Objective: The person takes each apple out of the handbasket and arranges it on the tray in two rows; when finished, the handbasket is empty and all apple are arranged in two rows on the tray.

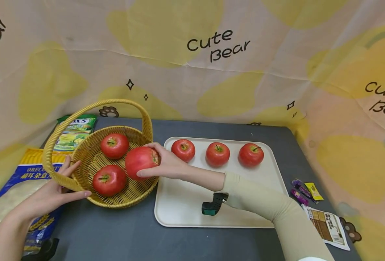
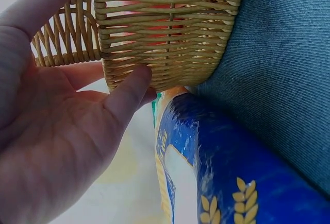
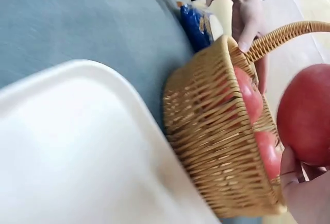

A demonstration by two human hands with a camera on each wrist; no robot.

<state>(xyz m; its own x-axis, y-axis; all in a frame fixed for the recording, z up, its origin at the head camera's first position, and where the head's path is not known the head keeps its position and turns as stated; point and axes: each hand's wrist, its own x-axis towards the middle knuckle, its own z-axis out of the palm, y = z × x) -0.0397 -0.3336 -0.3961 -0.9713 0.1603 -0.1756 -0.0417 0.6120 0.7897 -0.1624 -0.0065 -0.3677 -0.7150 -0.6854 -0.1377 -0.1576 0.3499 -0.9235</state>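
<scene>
My right hand (image 1: 169, 163) grips a red apple (image 1: 139, 162) over the right side of a yellow wicker basket (image 1: 114, 205). In the right wrist view, this held apple (image 3: 308, 113) shows above the basket's rim, with fingers beneath it. Two apples lie inside the basket, one at the back (image 1: 115, 145) and one at the front (image 1: 110, 180). On the left, my left hand (image 1: 47, 197) holds the rim by the foot of the handle. The left wrist view shows its fingers around the woven side (image 2: 170, 33). Three more apples (image 1: 217, 154) stand in a row on a white tray (image 1: 186, 212).
Left of the basket lie a blue-and-yellow pasta bag (image 1: 16, 183) and a green snack packet (image 1: 76, 132). Small purple and yellow wrapped sweets (image 1: 301, 190) and a brown-and-white packet (image 1: 327, 226) lie right of the tray. A printed cloth (image 1: 166, 54) hangs behind the dark table (image 1: 130, 235).
</scene>
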